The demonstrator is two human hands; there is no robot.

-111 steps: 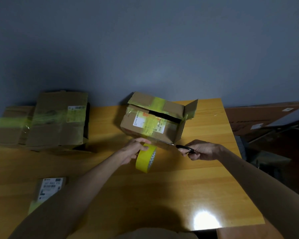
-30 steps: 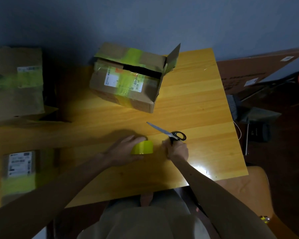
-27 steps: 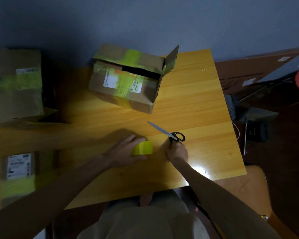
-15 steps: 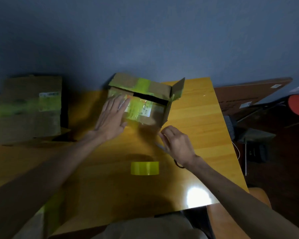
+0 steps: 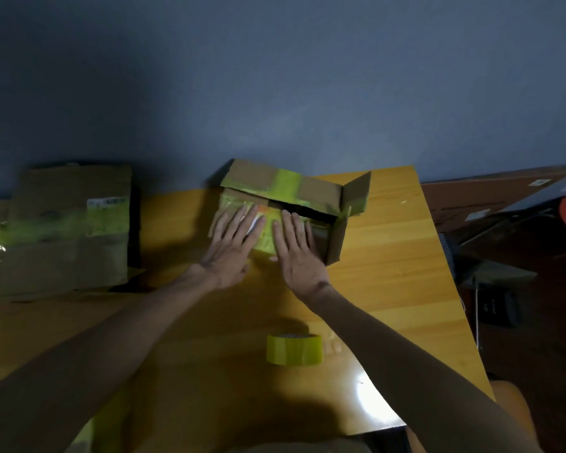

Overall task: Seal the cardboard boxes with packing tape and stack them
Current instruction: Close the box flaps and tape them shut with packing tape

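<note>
A cardboard box (image 5: 317, 191) with yellow-green tape stands at the table's far middle, its far flap and right flap still raised and a dark gap showing. My left hand (image 5: 232, 246) and my right hand (image 5: 296, 253) lie flat side by side on the box's near face, fingers straight, pressing the taped strip. The yellow tape roll (image 5: 294, 349) lies on the table near me, under my right forearm's left side. The scissors are hidden behind my right arm.
A stack of taped cardboard boxes (image 5: 69, 227) fills the table's left side. The wooden table (image 5: 389, 273) ends at the right, where a flat brown carton (image 5: 490, 197) and dark clutter lie on the floor. A grey wall stands behind.
Both hands left the tape roll and the scissors on the table. They reached to the box, and the right hand has now joined the left flat on its taped face.
</note>
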